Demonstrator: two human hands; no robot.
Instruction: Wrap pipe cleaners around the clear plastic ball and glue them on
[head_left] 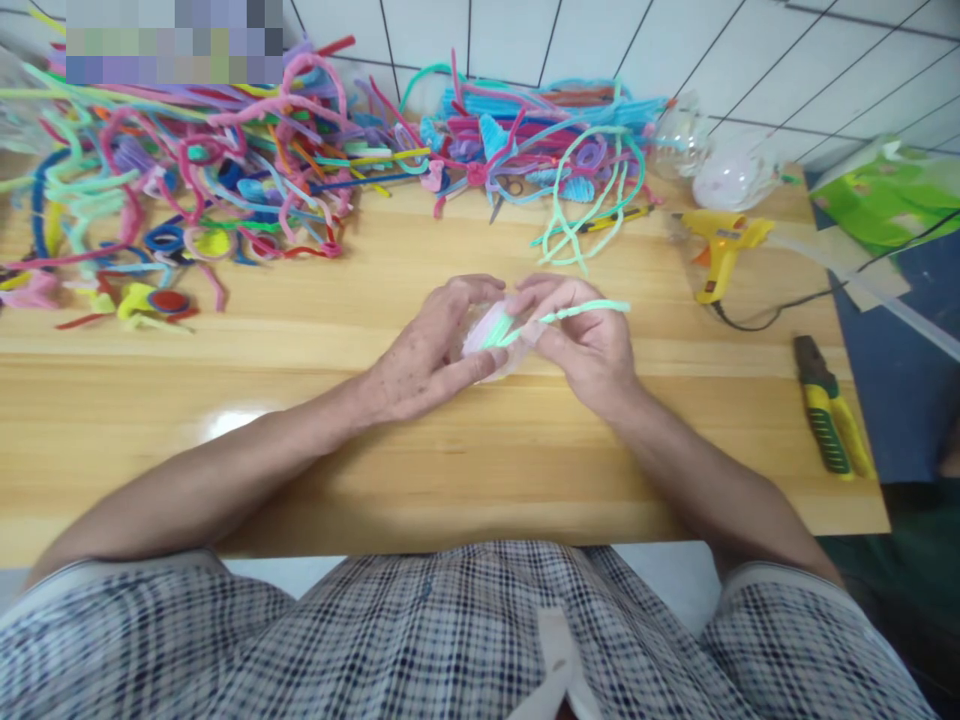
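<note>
Over the middle of the table, my left hand (442, 350) is closed around a clear plastic piece wrapped in pale lilac and mint-green pipe cleaner (489, 332). Its thumb presses on the near side of the wrapping. My right hand (585, 335) is closed too, pinching the mint-green pipe cleaner (589, 310) where it leaves the wrapped piece. The free end sticks out to the right past my fingers. My fingers cover part of the clear piece, so its full shape is hidden.
Heaped pipe cleaners (247, 150) cover the back left and middle of the wooden table (450, 470). Clear plastic balls (731, 180) stand back right, by a yellow glue gun (720, 245) with its cord. Pliers (829, 410) lie near the right edge, and a green bag (892, 195) lies beyond.
</note>
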